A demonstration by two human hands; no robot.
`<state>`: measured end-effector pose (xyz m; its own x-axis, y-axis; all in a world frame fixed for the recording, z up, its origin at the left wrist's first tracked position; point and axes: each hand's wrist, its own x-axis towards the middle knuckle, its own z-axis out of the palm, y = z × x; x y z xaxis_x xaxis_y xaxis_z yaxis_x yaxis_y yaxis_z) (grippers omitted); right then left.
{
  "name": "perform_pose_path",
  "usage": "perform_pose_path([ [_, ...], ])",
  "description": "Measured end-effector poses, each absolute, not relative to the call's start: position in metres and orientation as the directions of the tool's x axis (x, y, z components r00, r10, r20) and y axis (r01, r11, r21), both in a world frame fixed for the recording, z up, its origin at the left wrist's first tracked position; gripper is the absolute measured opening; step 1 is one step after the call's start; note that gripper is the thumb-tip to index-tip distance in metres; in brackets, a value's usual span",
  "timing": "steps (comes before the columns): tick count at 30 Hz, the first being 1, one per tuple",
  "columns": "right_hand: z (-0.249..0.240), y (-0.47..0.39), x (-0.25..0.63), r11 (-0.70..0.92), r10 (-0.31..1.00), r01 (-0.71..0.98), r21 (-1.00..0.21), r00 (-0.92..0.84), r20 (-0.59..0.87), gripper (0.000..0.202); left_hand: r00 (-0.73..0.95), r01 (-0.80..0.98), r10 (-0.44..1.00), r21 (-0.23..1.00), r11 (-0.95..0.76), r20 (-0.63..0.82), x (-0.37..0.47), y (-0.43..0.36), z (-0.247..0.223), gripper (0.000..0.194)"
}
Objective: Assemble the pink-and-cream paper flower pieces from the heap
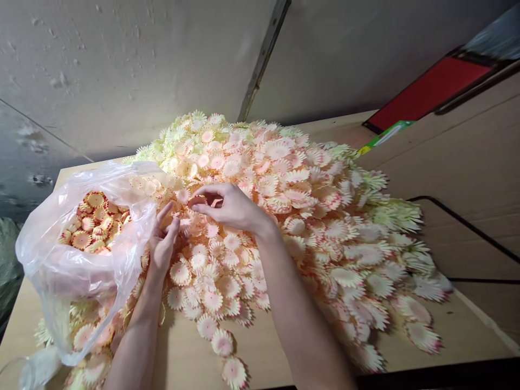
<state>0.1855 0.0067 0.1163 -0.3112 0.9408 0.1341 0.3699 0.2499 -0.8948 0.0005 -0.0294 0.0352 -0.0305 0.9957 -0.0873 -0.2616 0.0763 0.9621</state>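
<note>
My right hand (pixel 229 207) reaches over a large heap of paper-like flower pieces (pixel 280 184), pale pink and cream with fringed edges. Its thumb and fingertips pinch a small flower piece (pixel 197 201) with a reddish rim. Close by on the left, my left hand (pixel 163 244) has its thumb and forefinger apart, with nothing visible between them. It is beside a translucent plastic bag (pixel 134 260), whose mouth gapes upward. Inside the bag lie many cupped flower pieces (pixel 95 219) with red-tipped edges. The left hand's lower fingers are partly hidden.
The heap spreads across a light wooden table (pixel 195 357), with more pieces under the bag. A grey wall (pixel 195 59) stands behind. On the right are cardboard (pixel 459 179), a red panel (pixel 430 89) and a black cable (pixel 467 222).
</note>
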Motion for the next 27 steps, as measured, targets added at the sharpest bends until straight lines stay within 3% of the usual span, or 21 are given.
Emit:
perform_pose_path([
  [4,0.113,0.010,0.186,0.254,0.951,0.393,-0.884,-0.268,0.154,0.026,-0.032,-0.232,0.996,0.970,0.073,-0.082,-0.004,-0.029,0.034,0.044],
  [9,0.110,0.011,0.185,0.180,0.972,0.327,-0.928,-0.204,0.117,0.024,0.028,-0.270,0.996,0.959,0.089,-0.085,-0.005,-0.027,0.029,0.048],
  [16,0.116,0.008,0.175,0.347,0.931,0.431,-0.833,-0.263,0.252,0.016,0.022,-0.451,0.999,0.893,-0.011,0.024,-0.003,-0.028,0.034,0.030],
  [20,0.114,0.009,0.165,0.352,0.935,0.454,-0.819,-0.200,0.292,0.039,0.020,-0.519,0.999,0.855,-0.011,0.025,-0.001,-0.026,0.033,0.028],
  [27,0.108,0.009,0.159,0.192,0.910,0.517,-0.834,-0.412,-0.046,0.055,-0.011,-0.406,0.999,0.913,-0.034,0.032,-0.002,-0.023,0.024,0.033],
])
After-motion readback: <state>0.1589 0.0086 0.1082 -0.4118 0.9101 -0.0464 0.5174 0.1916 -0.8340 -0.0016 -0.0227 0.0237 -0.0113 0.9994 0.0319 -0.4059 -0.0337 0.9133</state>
